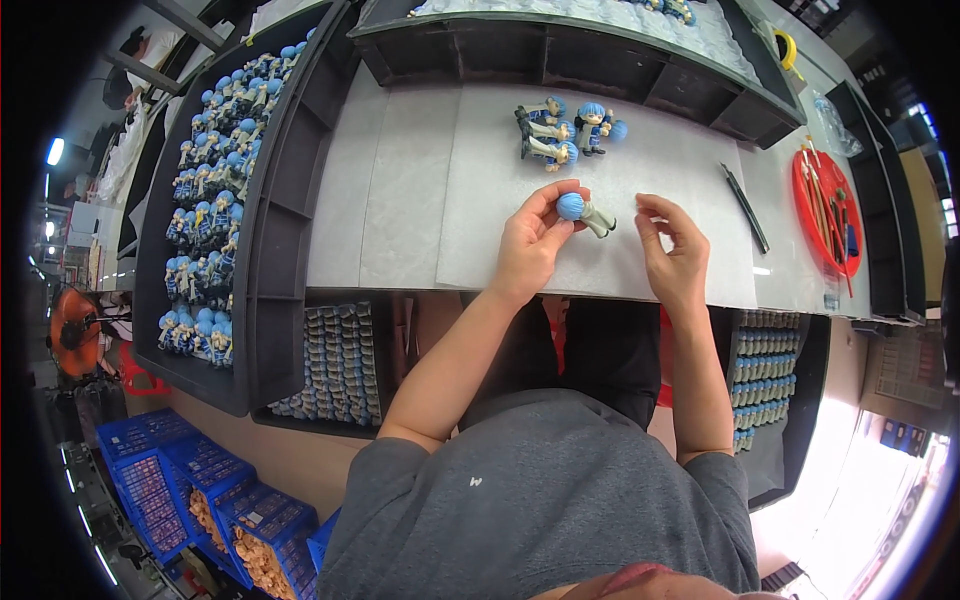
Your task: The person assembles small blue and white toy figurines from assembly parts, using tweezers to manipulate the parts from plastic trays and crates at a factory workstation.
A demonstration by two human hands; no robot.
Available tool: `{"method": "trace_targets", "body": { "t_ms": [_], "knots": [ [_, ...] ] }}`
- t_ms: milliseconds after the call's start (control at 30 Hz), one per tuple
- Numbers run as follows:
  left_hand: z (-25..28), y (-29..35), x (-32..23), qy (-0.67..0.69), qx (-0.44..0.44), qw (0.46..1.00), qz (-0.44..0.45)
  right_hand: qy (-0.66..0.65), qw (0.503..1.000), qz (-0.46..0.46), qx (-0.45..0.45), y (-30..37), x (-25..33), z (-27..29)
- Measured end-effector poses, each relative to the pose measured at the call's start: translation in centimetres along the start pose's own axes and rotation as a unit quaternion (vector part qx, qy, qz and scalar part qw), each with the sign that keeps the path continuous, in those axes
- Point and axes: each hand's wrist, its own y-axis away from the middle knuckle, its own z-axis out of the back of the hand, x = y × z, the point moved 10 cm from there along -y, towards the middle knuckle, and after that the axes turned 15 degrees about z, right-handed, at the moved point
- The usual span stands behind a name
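Between the thumb and fingers of my left hand [530, 245] is a small figurine [592, 213] with blue hair and a pale greyish body. It is held tilted above the table, with its feet pointing right. My right hand [675, 247] is apart from it, a little to the right, with fingers curved, a gap between thumb and fingertips, and nothing visible in them. Just beyond my hands, several similar figurines [545, 131] lie on their sides in a cluster. One figurine [592, 128] beside them faces up, with dark blue and white clothing.
A black crate [240, 380] packed with blue-haired figurines stands at the left; another crate [600, 62] spans the back. A black pen [745, 208] and a red tray [812, 215] of brushes lie to the right. Lower crates of figurines [335, 360] flank my lap. Blue baskets [150, 440] are on the floor.
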Motion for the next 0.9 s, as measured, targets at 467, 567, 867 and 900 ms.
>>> {"method": "trace_targets", "body": {
  "t_ms": [467, 567, 867, 900],
  "knots": [
    [0.3, -0.2, 0.5, -0.004, -0.015, 1.0, 0.018, 0.052, 0.998, -0.018, -0.016, 0.0, -0.8, 0.6],
    [0.4, -0.3, 1.0, 0.045, 0.001, 0.997, 0.063, 0.157, 0.987, -0.024, -0.032, -1.4, -2.8, 2.7],
    [0.0, 0.0, 0.7, -0.018, -0.004, 0.999, 0.031, 0.168, 0.981, 0.014, 0.094, -1.5, -2.2, -0.3],
    [0.0, 0.1, 0.6, -0.018, -0.004, 0.999, 0.031, 0.168, 0.981, 0.014, 0.094, -1.6, -2.1, -0.4]
  ]
}}
